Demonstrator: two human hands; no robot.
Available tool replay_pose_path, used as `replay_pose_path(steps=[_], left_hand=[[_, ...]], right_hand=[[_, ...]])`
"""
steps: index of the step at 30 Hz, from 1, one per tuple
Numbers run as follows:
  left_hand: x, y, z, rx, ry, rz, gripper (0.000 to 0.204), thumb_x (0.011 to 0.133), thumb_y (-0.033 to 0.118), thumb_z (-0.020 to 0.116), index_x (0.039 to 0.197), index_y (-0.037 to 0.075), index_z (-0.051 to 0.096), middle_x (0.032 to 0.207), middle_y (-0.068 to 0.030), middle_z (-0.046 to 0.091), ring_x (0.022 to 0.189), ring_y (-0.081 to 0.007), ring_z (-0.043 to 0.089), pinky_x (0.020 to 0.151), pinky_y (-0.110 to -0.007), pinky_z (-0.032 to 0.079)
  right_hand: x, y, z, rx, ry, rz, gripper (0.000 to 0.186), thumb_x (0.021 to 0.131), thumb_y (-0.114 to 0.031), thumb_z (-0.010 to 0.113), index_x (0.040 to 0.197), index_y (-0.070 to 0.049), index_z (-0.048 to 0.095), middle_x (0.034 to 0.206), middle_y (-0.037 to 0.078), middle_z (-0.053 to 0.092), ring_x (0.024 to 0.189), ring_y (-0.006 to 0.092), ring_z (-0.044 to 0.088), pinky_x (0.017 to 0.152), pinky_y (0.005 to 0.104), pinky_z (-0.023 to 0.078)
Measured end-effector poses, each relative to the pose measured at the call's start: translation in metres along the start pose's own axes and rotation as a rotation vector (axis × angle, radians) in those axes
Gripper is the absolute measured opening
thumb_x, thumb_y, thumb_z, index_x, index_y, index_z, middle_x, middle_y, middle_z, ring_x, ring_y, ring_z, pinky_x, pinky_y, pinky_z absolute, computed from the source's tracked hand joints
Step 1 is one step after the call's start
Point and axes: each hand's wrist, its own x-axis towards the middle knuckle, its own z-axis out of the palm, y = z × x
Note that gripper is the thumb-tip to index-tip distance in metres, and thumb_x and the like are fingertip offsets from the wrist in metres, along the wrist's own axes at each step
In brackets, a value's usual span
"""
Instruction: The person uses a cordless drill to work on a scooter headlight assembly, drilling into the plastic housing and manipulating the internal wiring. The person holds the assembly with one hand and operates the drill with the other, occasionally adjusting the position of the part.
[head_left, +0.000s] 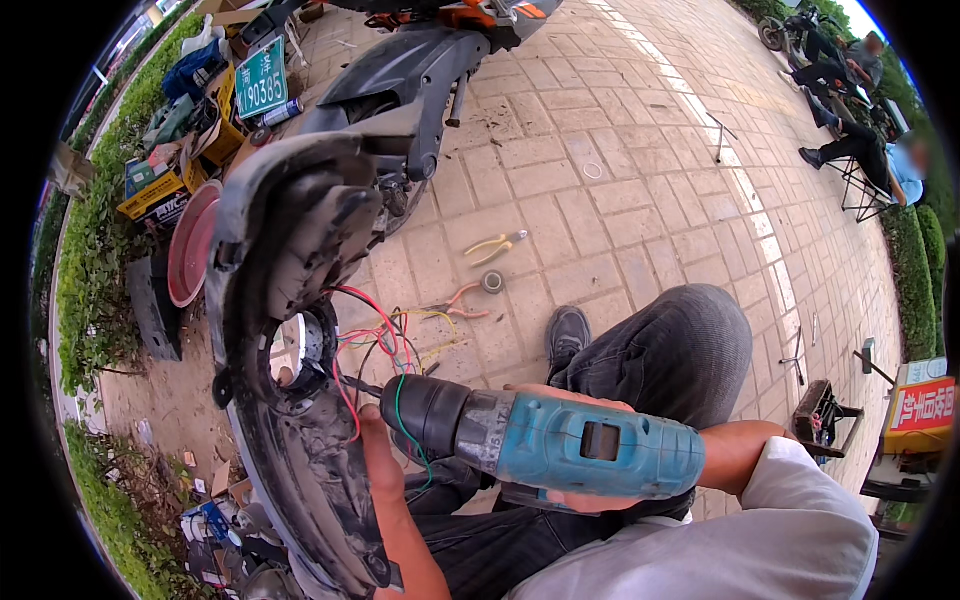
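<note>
A teal and black cordless drill (pixel 560 440) lies across the front of me, with my right hand (pixel 590 502) closed round it. Its grip and trigger are mostly hidden under the body. The thin drill bit (pixel 362 386) points left at a dusty black plastic motorcycle panel (pixel 325 490); I cannot tell whether its tip touches. My left hand (pixel 379 450) grips the panel's right edge just below the bit, and a fingertip shows through the panel's round opening (pixel 290 350). Red, black, yellow and green wires (pixel 385 330) hang beside that opening, some in front of the chuck.
Yellow-handled pliers (pixel 495 245), red-handled pliers (pixel 465 302) and a tape roll (pixel 492 281) lie on the paving. A motorcycle (pixel 400 80) stands ahead. At left are a red basin (pixel 195 243) and boxes (pixel 165 190). People (pixel 880 160) sit far right.
</note>
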Motion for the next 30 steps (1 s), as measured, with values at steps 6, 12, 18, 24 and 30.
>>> replay_pose_path(steps=[6,12,18,24,30], left_hand=[[0.01,-0.017,-0.017,0.051,-0.135,0.14,0.034,0.093,0.017,0.036,0.117,-0.003,0.047,0.118,-0.0096,0.051,0.11,-0.0181,0.046,0.098,-0.033,0.031],[0.01,-0.028,-0.025,0.126,-0.162,0.2,0.035,0.092,0.016,0.038,0.12,-0.004,0.046,0.12,-0.0097,0.05,0.112,-0.0187,0.045,0.098,-0.033,0.031],[0.012,-0.02,-0.026,0.083,-0.196,0.179,0.032,0.092,0.017,0.038,0.114,-0.002,0.05,0.112,-0.0086,0.053,0.103,-0.0181,0.049,0.092,-0.032,0.036],[0.009,-0.009,-0.016,0.056,-0.102,0.111,0.029,0.092,0.019,0.039,0.108,-0.001,0.054,0.103,-0.0074,0.057,0.093,-0.0172,0.054,0.083,-0.03,0.041],[0.016,-0.019,-0.027,-0.136,-0.013,-0.095,0.029,0.092,0.023,0.04,0.104,0.002,0.056,0.098,-0.0056,0.059,0.088,-0.0162,0.056,0.08,-0.029,0.044]], right_hand=[[0.0,0.001,0.002,0.049,-0.011,0.031,0.081,0.073,-0.006,0.065,0.139,-0.011,0.019,0.112,0.008,0.053,0.086,0.015,0.056,0.072,0.0267,0.047],[-0.001,0.001,0.003,0.09,-0.017,0.056,0.083,0.072,-0.005,0.066,0.139,-0.01,0.019,0.113,0.008,0.053,0.088,0.0144,0.055,0.074,0.0266,0.046],[0.001,0.002,0.003,0.133,-0.03,0.08,0.084,0.07,-0.005,0.067,0.139,-0.009,0.019,0.113,0.008,0.053,0.09,0.0138,0.055,0.076,0.0264,0.046],[-0.002,-0.001,0.003,0.162,-0.026,0.111,0.085,0.069,-0.005,0.068,0.139,-0.009,0.019,0.113,0.007,0.053,0.091,0.0132,0.054,0.079,0.0263,0.045],[-0.003,-0.001,0.003,0.195,-0.026,0.145,0.087,0.068,-0.004,0.069,0.139,-0.008,0.02,0.113,0.007,0.053,0.093,0.0126,0.054,0.081,0.0262,0.044]])
